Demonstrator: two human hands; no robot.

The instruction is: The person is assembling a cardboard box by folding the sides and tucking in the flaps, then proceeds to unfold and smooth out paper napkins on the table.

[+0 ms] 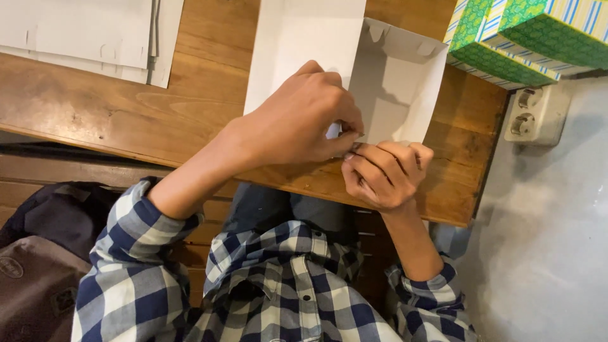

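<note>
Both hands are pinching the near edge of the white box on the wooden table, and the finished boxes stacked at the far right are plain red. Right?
Not quite. In the head view the stacked boxes are green with blue and yellow stripes, not red. The rest holds: left hand and right hand pinch the white box's near edge on the table.

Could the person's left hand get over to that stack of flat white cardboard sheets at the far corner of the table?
Probably yes. The left hand is busy pinching the white box with the right hand, but only bare wooden table lies between it and the flat white sheets.
</note>
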